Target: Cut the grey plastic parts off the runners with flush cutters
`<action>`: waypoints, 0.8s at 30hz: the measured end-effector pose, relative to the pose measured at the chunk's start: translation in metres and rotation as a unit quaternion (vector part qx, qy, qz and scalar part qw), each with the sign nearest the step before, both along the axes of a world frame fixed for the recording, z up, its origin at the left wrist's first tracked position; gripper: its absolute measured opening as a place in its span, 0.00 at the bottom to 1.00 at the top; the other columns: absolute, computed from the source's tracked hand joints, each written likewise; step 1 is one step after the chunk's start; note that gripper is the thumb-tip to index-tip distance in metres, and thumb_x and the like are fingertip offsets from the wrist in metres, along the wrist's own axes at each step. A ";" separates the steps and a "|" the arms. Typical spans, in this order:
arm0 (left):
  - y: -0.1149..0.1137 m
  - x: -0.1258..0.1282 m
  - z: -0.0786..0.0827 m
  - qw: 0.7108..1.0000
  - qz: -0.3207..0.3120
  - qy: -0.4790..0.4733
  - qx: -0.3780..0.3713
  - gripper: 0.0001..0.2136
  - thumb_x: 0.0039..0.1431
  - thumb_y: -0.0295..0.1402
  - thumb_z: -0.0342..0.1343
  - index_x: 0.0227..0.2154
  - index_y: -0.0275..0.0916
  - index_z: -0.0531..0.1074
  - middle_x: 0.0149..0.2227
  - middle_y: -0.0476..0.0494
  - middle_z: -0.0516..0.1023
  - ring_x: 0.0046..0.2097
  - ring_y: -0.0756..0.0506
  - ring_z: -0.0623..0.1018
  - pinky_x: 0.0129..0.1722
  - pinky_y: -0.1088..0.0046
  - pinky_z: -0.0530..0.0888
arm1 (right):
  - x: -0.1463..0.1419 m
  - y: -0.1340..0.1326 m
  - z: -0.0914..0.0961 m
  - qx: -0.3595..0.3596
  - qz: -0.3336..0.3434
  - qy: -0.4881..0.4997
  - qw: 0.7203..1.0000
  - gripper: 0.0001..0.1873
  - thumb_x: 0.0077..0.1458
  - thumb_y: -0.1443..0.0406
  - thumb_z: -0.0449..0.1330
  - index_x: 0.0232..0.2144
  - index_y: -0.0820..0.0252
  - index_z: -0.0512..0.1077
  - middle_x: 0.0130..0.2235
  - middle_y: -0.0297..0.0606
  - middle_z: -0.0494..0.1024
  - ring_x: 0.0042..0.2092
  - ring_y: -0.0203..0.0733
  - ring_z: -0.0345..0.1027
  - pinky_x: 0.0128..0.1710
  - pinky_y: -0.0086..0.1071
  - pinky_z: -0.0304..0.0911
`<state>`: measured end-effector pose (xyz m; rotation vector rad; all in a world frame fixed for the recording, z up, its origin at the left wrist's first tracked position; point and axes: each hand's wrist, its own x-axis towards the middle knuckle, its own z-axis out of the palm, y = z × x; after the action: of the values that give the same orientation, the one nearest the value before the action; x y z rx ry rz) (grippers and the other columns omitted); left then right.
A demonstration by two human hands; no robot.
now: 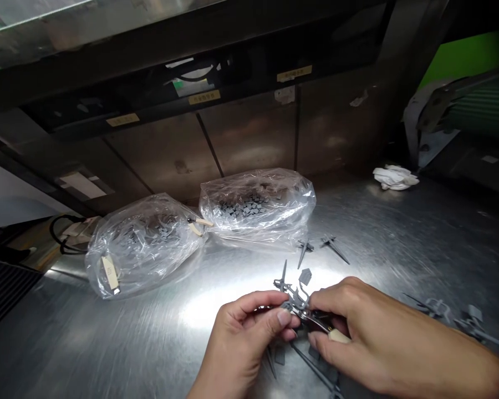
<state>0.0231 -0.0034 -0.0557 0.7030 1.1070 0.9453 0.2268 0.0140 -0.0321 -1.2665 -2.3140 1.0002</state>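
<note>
Between thumb and fingers, my left hand [253, 332] pinches a grey plastic sprue [301, 296] that has small flat parts and a pointed stem on it. My right hand [353, 332] is closed around a pair of cutting pliers [322, 324] with a cream-coloured handle. The pliers' metal jaws meet the sprue right beside my left fingertips. Under both hands lie more grey sprue pieces [311, 366], partly hidden by the fingers. Just beyond the hands, two loose pointed pieces [335, 247] rest on the metal table.
Two clear plastic bags [258, 230] [149, 266] with many small grey parts stand at the back of the metal table [108, 343]. A crumpled white tissue [395, 177] lies back right. More sprues [444, 310] lie beyond my right forearm. A metal panel [249, 138] rises behind.
</note>
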 end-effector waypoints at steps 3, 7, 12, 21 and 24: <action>0.001 0.000 0.000 1.000 -0.010 0.012 0.003 0.16 0.48 0.36 0.75 0.38 0.34 0.85 0.31 0.40 0.87 0.31 0.50 0.82 0.38 0.76 0.77 | -0.001 0.000 0.002 0.008 0.002 0.005 1.000 0.09 0.58 0.67 0.57 0.24 0.56 0.69 0.23 0.27 0.72 0.25 0.32 0.63 0.26 0.29 0.52; 0.001 -0.001 -0.002 1.000 -0.013 0.009 0.001 0.14 0.49 0.35 0.75 0.38 0.35 0.86 0.32 0.40 0.87 0.31 0.50 0.81 0.38 0.77 0.77 | -0.002 0.000 0.000 0.017 0.010 0.021 1.000 0.09 0.59 0.68 0.56 0.28 0.55 0.72 0.26 0.28 0.75 0.28 0.34 0.66 0.29 0.30 0.54; 0.000 0.000 -0.007 0.999 -0.016 -0.025 -0.027 0.15 0.49 0.36 0.75 0.39 0.34 0.86 0.31 0.40 0.87 0.32 0.50 0.81 0.38 0.77 0.76 | 0.000 0.000 -0.009 0.036 -0.007 -0.024 0.999 0.07 0.59 0.66 0.56 0.31 0.54 0.75 0.32 0.33 0.78 0.34 0.40 0.70 0.35 0.34 0.59; -0.001 -0.003 -0.008 0.997 -0.030 -0.048 -0.047 0.14 0.51 0.35 0.74 0.39 0.32 0.85 0.32 0.37 0.86 0.33 0.48 0.83 0.39 0.75 0.78 | 0.006 0.003 -0.021 0.089 0.036 -0.035 0.995 0.07 0.59 0.69 0.56 0.33 0.55 0.75 0.32 0.35 0.76 0.36 0.41 0.69 0.37 0.35 0.59; -0.001 -0.004 -0.007 0.997 -0.038 -0.053 -0.040 0.13 0.50 0.35 0.74 0.37 0.33 0.85 0.30 0.39 0.86 0.32 0.48 0.82 0.38 0.75 0.77 | 0.007 0.004 -0.023 0.100 0.057 -0.024 0.993 0.07 0.59 0.70 0.56 0.33 0.57 0.75 0.31 0.35 0.76 0.35 0.41 0.68 0.37 0.35 0.60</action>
<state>0.0191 -0.0041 -0.0630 0.6193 1.0120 0.8585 0.2338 0.0183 -0.0546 -1.1033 -2.4758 0.7544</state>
